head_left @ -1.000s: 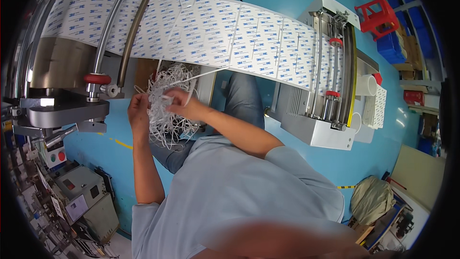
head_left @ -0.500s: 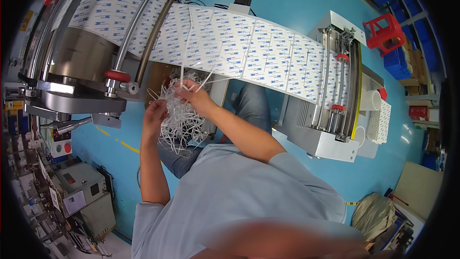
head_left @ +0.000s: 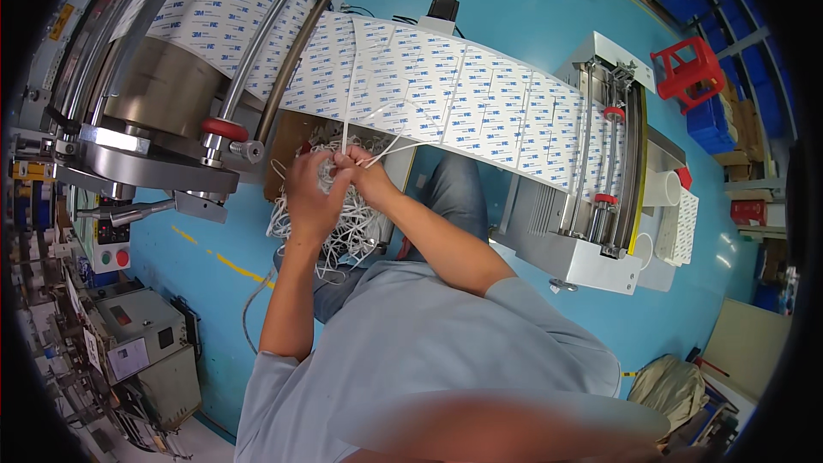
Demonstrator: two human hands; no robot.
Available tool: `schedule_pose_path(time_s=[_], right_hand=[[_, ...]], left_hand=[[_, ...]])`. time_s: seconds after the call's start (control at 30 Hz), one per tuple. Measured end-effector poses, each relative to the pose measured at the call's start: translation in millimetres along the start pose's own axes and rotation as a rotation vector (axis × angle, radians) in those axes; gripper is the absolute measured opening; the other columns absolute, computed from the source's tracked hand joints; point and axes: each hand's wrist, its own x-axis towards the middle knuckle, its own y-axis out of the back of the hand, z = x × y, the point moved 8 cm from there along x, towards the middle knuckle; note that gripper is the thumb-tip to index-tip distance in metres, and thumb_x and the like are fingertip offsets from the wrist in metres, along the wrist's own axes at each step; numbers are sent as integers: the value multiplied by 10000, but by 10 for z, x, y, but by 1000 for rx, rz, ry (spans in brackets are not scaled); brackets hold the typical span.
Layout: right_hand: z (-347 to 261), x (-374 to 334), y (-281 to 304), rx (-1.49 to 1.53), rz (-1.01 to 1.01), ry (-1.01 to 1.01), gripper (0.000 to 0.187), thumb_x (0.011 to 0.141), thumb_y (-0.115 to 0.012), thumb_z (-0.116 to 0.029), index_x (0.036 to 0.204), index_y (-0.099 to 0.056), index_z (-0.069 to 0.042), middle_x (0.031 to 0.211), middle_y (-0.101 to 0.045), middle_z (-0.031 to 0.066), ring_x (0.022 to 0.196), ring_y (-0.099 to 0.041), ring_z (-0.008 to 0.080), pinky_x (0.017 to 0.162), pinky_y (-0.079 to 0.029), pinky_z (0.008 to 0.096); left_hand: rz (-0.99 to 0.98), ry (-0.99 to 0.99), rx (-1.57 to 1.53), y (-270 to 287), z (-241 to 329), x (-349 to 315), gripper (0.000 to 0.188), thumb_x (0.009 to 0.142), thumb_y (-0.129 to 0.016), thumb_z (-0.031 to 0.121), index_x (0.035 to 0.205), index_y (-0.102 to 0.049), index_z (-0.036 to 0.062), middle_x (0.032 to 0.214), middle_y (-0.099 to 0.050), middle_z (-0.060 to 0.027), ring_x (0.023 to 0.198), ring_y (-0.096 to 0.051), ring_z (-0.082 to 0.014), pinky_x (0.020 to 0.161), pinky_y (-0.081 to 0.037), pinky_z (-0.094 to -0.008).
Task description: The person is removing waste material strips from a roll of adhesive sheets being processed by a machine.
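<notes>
A wide white sheet with blue print (head_left: pixel 411 64) stretches across in front of me, cut by several crosswise slits. Narrow white strips (head_left: pixel 346 130) run from its near edge down to my hands, and one loops up over the sheet. My right hand (head_left: pixel 367 178) pinches the strips at the fingertips. Against it, my left hand (head_left: pixel 310 195) is curled, thumb and fingers closed on the strips; it is slightly blurred. Beneath both hands lies a tangled heap of white strips (head_left: pixel 347 236), partly hidden by them. A brown cardboard box (head_left: pixel 281 147) shows behind the heap.
To the left stands a machine with a large metal roller (head_left: pixel 163 90) and metal bars (head_left: pixel 267 34). At right, the sheet enters a grey roller unit (head_left: pixel 566 244). A red stool (head_left: pixel 688 69) and blue bins (head_left: pixel 711 124) stand beyond. My legs are under the sheet.
My left hand has moved up and right to meet my right hand at the strips. My right hand has shifted slightly right and down. The whole view has shifted a little.
</notes>
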Motion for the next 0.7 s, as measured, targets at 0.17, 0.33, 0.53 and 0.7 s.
schedule_pose_path(time_s=[0.17,0.33,0.53,0.7], right_hand=[[-36,5,26,-356,17,197,146,886,-517,-177,901,-593,-53,860,-568,30,786,-547,144,724,-429,278],[-113,-207,-281,-541,-323,230,360,828,-555,-121,1169,-490,-27,1055,-583,96,971,-554,198,852,-429,319],[-11,-273,-334,-784,-329,200,358,817,-562,-116,1160,-502,-31,1176,-538,159,1126,-495,245,941,-391,357],[465,-193,-474,-1121,-591,101,274,821,-533,-144,1067,-567,-28,1063,-583,201,1004,-553,325,867,-428,379]], left_hand=[[-1,-165,229,-216,178,75,670,705,-715,275,1228,-417,-18,1204,-464,-196,1104,-440,-355,939,-351,-414],[-57,-80,249,-366,75,93,747,681,-721,346,1244,-404,-30,1179,-492,-224,1160,-396,-379,1002,-271,-465],[-145,7,209,-459,-149,132,398,731,-683,263,1042,-590,33,961,-639,-130,932,-579,-310,850,-420,-388],[-122,110,48,-372,-275,91,273,760,-632,153,992,-601,13,866,-651,-150,802,-629,-307,703,-483,-355]])
